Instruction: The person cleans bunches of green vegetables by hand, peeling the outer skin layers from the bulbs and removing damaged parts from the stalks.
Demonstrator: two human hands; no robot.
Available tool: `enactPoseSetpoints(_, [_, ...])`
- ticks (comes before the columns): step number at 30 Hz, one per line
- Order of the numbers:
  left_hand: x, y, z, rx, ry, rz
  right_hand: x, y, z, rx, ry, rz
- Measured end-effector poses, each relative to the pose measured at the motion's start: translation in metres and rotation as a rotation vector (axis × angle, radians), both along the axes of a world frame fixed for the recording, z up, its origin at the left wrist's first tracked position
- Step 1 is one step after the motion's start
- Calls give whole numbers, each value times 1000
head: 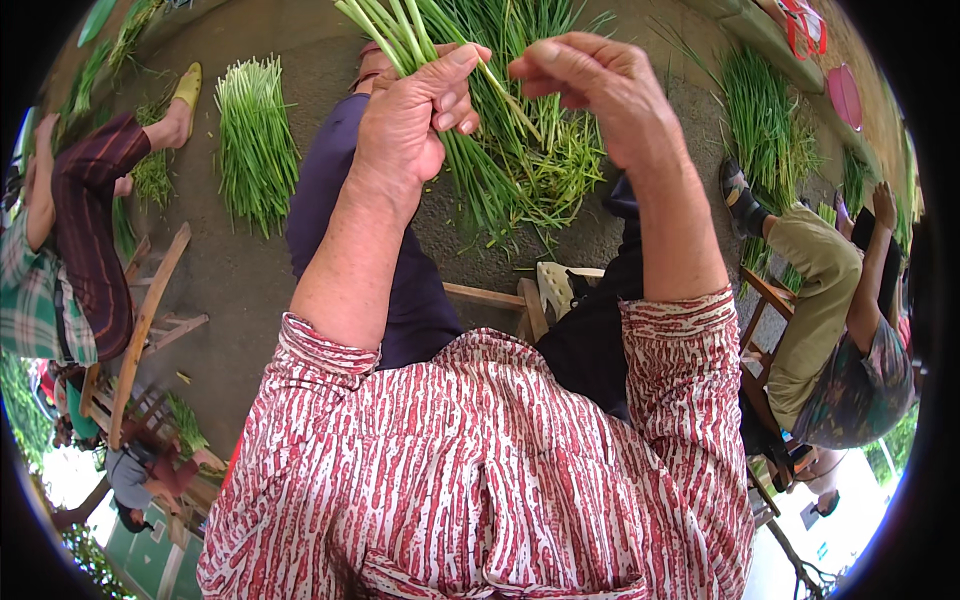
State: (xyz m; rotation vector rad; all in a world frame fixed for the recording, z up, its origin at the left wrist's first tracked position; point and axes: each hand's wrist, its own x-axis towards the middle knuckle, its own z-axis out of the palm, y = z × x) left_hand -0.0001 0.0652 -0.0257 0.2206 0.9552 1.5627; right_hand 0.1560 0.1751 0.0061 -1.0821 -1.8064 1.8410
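Observation:
My left hand (pixel 420 112) is closed round a bunch of long green stalks (pixel 405 34), which look like garlic chives; their pale ends point up and away, and the green leaves hang below the fist. To its right my right hand (pixel 562 71) is raised with the fingers bent and the thumb near the fingertips. It is blurred, and I cannot tell whether it pinches anything. Below both hands a loose heap of green leaves (pixel 525 22) lies on the ground, with yellowish trimmings (pixel 562 172) at its near side.
A neat pile of stalks (pixel 259 146) lies on the ground to the left. Another heap of greens (pixel 765 112) is at the right. Seated people are on both sides, one near a wooden chair (pixel 146 330). A pink basin (pixel 845 97) stands beyond a kerb (pixel 787 52).

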Motion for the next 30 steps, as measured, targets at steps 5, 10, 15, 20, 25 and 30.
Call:
enactPoseSetpoints(5, [5, 1, 1, -20, 119, 53, -18, -24, -11, -304, 237, -85])
enactPoseSetpoints(10, [4, 0, -1, -22, 166, 88, -21, -28, -9, -386, 257, -169])
enactPoseSetpoints(15, [7, -3, 3, -4, 215, 116, -15, -29, -4, -431, 203, -158])
enactPoseSetpoints(20, [5, -4, 1, 30, 196, 174, -7, -29, -3, -442, 172, -129])
enactPoseSetpoints(25, [1, -4, -1, 0, 243, 225, 3, -26, -8, -425, 167, -119])
enactPoseSetpoints(30, [-13, -5, -1, -6, 199, 297, 20, -25, -14, -364, 126, -139])
